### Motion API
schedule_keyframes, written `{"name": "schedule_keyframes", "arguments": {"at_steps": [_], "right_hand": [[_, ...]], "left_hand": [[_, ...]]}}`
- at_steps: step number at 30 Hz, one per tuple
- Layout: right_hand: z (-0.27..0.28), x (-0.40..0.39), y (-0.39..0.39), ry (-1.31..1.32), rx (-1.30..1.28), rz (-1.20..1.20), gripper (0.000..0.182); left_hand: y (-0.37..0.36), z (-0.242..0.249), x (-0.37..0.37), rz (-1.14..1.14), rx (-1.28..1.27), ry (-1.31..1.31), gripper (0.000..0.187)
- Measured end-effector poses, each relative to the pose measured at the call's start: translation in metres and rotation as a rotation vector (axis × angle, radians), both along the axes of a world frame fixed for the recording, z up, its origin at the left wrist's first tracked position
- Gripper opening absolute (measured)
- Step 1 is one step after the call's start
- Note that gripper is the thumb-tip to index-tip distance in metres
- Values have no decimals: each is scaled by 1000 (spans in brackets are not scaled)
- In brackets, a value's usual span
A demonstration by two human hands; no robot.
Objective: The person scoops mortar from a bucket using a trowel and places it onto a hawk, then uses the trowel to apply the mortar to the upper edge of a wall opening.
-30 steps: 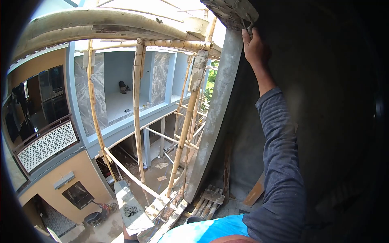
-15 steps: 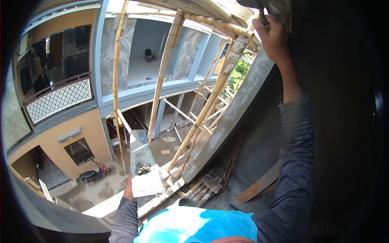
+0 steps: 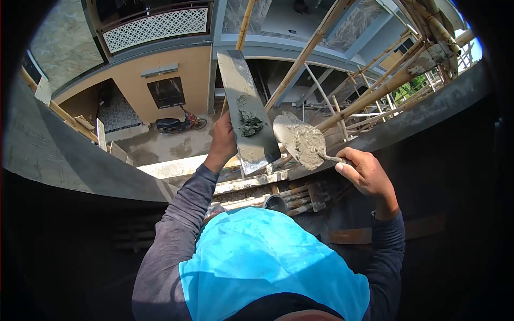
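My left hand point(image 3: 222, 142) grips a long, flat plastering float point(image 3: 235, 72) from its left side, face up. On the float's face lies a small heap of wet mortar point(image 3: 249, 124), with grey smears around it. My right hand point(image 3: 368, 174) is closed round the handle of a trowel point(image 3: 282, 126), its leaf-shaped blade pointing left. Mortar coats most of that blade. The trowel's tip is close beside the float's right edge, level with the heap.
Bamboo poles point(image 3: 375, 96) form scaffolding ahead and to the right. A grey wall edge point(image 3: 369, 140) curves along the right. Below me are a bucket point(image 3: 275, 203) and bamboo planking point(image 3: 300, 199). Far below, a motorbike point(image 3: 179, 124) stands before a tan house.
My right hand has come down from the high wall at upper right to beside the float. My view has tilted downward, and the float appears higher and further right.
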State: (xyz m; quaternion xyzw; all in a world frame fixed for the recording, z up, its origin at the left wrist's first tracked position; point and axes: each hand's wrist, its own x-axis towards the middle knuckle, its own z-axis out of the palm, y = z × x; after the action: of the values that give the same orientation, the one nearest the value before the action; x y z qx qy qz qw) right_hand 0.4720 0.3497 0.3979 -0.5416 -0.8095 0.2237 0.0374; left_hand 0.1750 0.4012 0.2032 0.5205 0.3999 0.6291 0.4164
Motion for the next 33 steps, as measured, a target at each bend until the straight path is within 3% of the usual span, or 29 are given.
{"name": "schedule_keyframes", "arguments": {"at_steps": [4,8,10,13,18,20,24,30,33], "right_hand": [[-14,1,8,-88,-124,207,30],[-20,2,27,-70,120,311,30],[-19,4,29,-22,190,333,30],[-10,6,32,14,198,354,27],[-5,5,31,-69,174,297,26],[-6,8,35,-2,39,286,28],[-1,5,36,-168,108,314,27],[-2,4,35,-105,197,346,27],[-1,8,33,-92,175,319,29]], "left_hand": [[-7,11,5,64,116,137,25],[-7,15,6,-235,191,172,27],[-1,16,3,-233,249,224,28],[-6,31,1,-80,469,439,35],[-8,46,-16,11,504,621,42],[-13,57,-24,102,515,786,45],[-20,67,-39,113,532,1101,47],[-25,50,-63,114,585,1225,42],[-32,39,-68,190,469,1215,34]]}}
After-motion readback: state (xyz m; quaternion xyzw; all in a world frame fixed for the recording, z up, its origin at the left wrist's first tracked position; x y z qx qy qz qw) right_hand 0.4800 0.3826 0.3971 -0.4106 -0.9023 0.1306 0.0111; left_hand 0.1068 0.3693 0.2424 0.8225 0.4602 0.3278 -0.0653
